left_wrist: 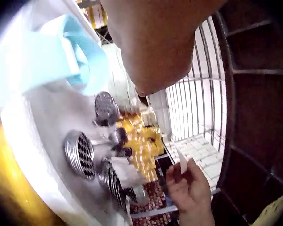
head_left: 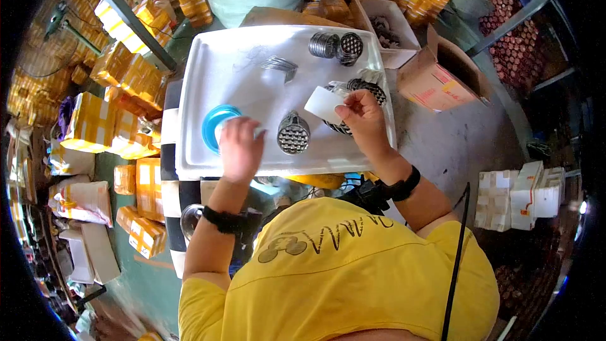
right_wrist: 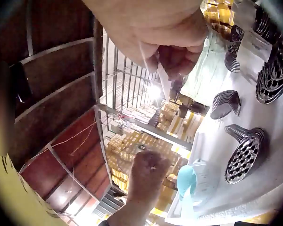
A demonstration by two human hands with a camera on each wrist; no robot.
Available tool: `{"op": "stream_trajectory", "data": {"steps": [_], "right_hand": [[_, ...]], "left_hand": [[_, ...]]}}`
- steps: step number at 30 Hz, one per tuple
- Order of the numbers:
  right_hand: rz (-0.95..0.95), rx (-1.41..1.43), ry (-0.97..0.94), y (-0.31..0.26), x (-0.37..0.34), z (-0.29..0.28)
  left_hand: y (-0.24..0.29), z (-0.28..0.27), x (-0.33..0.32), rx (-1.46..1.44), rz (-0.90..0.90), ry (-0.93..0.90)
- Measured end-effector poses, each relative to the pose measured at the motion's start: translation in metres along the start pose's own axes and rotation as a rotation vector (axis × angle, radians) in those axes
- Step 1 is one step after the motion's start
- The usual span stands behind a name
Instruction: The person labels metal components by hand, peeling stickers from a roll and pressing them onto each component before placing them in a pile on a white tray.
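One white card (head_left: 323, 104) in right hand (head_left: 366, 119), left hand (head_left: 242, 148) apart

The carrying surface is a white table (head_left: 211, 79) with rounded corners and a raised rim. In the head view, a light-blue ring (head_left: 211, 132) lies near the left rim, partly hidden on its right side. A nested stack of perforated metal plates (head_left: 294, 137) lies near the front rim, at about mid-width. A fanned set of metal pieces (head_left: 278, 65) lies toward the rear. Near the rear right corner, two units rest side by side: a ribbed metal stack (head_left: 322, 45) and, to its right, a perforated metal stack (head_left: 350, 46). Further metal plates (head_left: 372, 91) lie near the right rim, partly hidden, with pale pieces (head_left: 372, 76) just beside them; their type cannot be determined.
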State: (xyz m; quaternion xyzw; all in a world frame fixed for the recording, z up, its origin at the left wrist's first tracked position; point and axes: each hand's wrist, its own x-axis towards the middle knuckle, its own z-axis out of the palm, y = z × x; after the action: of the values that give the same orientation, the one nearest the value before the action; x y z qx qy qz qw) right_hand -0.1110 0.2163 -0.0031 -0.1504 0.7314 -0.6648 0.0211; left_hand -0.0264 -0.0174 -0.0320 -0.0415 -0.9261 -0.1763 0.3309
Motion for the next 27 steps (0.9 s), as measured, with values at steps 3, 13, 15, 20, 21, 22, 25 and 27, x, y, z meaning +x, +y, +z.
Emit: {"op": "stream_trajectory", "data": {"steps": [3, 13, 15, 20, 21, 22, 25, 27], "right_hand": [[0.005, 0.089, -0.023, 0.002, -0.004, -0.003], [0.058, 0.149, 0.091, 0.017, -0.018, -0.032], [0.048, 0.13, 0.106, 0.014, -0.016, -0.029], [0.136, 0.088, 0.032, 0.021, -0.013, -0.028], [0.129, 0.064, 0.004, 0.023, -0.011, -0.027], [0.123, 0.039, -0.023, 0.025, -0.01, -0.026], [0.118, 0.141, -0.175, 0.01, -0.008, -0.017], [0.244, 0.274, -0.282, 0.002, -0.006, -0.008]], "left_hand": [[0.019, 0.035, 0.005, -0.071, -0.292, -0.45], [-0.009, 0.075, 0.001, 0.009, -0.421, -0.744], [-0.002, 0.064, 0.007, 0.061, -0.374, -0.729], [0.004, 0.048, 0.006, -0.179, -0.462, -0.498], [0.007, 0.044, 0.006, -0.296, -0.519, -0.412], [0.006, 0.043, 0.002, -0.541, -0.634, -0.365], [0.021, 0.025, 0.003, -1.388, -1.139, -0.277], [0.028, 0.015, 0.002, -1.607, -1.254, -0.368]]}}
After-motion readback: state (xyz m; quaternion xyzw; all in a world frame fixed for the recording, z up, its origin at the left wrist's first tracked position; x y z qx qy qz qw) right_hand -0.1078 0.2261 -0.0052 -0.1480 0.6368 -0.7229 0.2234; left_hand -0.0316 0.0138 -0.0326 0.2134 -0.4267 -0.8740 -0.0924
